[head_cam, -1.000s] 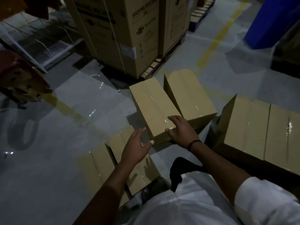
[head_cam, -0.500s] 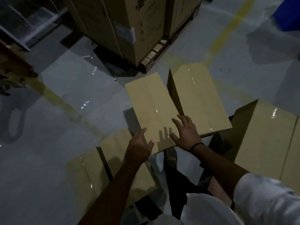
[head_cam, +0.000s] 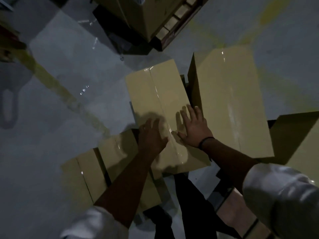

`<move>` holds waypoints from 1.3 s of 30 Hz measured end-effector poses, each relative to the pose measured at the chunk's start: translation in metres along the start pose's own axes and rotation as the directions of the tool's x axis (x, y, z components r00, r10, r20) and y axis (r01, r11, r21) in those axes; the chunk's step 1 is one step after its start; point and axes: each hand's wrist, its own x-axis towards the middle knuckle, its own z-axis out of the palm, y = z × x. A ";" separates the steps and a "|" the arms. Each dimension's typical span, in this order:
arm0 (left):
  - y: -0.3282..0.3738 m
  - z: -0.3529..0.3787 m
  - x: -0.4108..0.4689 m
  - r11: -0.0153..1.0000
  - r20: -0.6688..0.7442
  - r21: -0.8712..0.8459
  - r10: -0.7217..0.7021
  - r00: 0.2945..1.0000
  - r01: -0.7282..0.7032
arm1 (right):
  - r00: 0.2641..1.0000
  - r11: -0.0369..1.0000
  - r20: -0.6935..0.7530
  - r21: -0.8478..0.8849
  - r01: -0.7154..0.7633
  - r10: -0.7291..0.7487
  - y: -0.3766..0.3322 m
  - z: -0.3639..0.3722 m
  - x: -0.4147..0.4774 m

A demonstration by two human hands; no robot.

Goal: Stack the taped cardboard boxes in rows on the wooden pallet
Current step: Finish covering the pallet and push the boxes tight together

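A taped cardboard box (head_cam: 155, 94) lies on the grey floor in front of me, a shiny strip of tape running down its top. My left hand (head_cam: 151, 135) is over its near left part, fingers spread and blurred. My right hand (head_cam: 193, 126) lies flat on its near right part, fingers straight, a dark band on the wrist. A second taped box (head_cam: 231, 100) stands just right of it, slightly taller. Two more taped boxes (head_cam: 96, 169) lie at the lower left under my left forearm. Another box (head_cam: 302, 144) sits at the far right edge.
A loaded wooden pallet (head_cam: 174, 26) with large printed cartons (head_cam: 131, 12) stands at the top. A faded yellow floor line (head_cam: 57, 85) runs diagonally on the left. My legs and a sandalled foot (head_cam: 241, 219) are at the bottom, between the boxes.
The view has dropped closer over the box. Both hands moved forward from its near edge onto its top, the left hand coming in from beside the box.
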 end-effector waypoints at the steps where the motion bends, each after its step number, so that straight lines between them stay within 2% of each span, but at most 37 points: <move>1: -0.003 0.004 0.009 0.999 0.021 0.030 -0.022 1.000 0.021 | 1.000 1.000 0.013 -0.007 0.007 -0.007 0.002 0.002 0.009; 4: -0.012 0.015 0.029 0.995 0.023 0.048 -0.093 0.995 0.092 | 0.999 1.000 0.037 -0.001 0.021 -0.021 0.008 0.009 0.033; 9: -0.016 0.018 0.044 0.979 0.089 -0.112 -0.163 0.983 0.172 | 0.997 0.997 0.068 0.070 0.037 -0.042 0.015 0.021 0.059; 16: -0.026 0.025 0.049 0.964 0.053 -0.209 -0.154 0.987 0.162 | 0.997 0.996 0.038 0.063 0.063 -0.065 0.015 0.031 0.063; 21: -0.028 0.020 0.029 0.979 0.000 -0.148 -0.143 0.990 0.141 | 0.999 0.995 0.001 0.092 0.045 -0.045 0.000 0.022 0.046; 25: -0.026 0.000 -0.010 0.983 -0.019 -0.125 -0.136 0.991 0.133 | 0.998 0.996 -0.064 0.082 0.030 -0.025 -0.018 0.010 0.012; 31: -0.032 -0.028 -0.094 0.998 -0.106 -0.066 0.007 0.994 -0.014 | 0.981 0.994 -0.182 0.103 -0.042 0.060 -0.058 -0.007 -0.071; 35: -0.037 -0.036 -0.160 0.994 -0.130 -0.086 0.049 0.990 -0.060 | 0.945 0.985 -0.289 0.122 -0.124 0.155 -0.091 -0.015 -0.143; 39: -0.045 -0.050 -0.245 0.981 -0.186 -0.103 0.143 0.972 -0.164 | 0.887 0.978 -0.412 0.094 -0.186 0.208 -0.132 -0.020 -0.230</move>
